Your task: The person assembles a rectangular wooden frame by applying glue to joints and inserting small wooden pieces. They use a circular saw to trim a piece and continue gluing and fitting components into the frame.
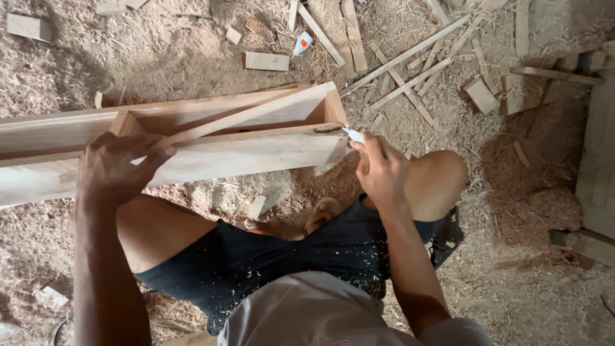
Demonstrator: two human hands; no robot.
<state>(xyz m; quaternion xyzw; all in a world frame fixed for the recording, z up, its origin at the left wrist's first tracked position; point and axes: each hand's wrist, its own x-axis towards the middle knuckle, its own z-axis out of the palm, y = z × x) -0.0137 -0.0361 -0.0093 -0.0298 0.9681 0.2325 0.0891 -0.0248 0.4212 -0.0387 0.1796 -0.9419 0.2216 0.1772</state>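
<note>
Your left hand (118, 170) clamps the long side of the open wooden frame (256, 150), which rests across your knees above the sawdust floor (525, 288). Your right hand (381, 168) pinches a small white tool (353, 134) against the frame's end corner. If the left grip loosens, the frame may tilt off your thigh; a slipping tool could mar the joint or nick your knee.

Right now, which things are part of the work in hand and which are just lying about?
In hand:
- wooden frame, left hand gripping its top edge
- small white tool, tip at the frame's corner, pinched in right hand

Lying about:
- small white tube with orange label
- offcut block
- thin wood strips
- sawdust on the floor
</note>
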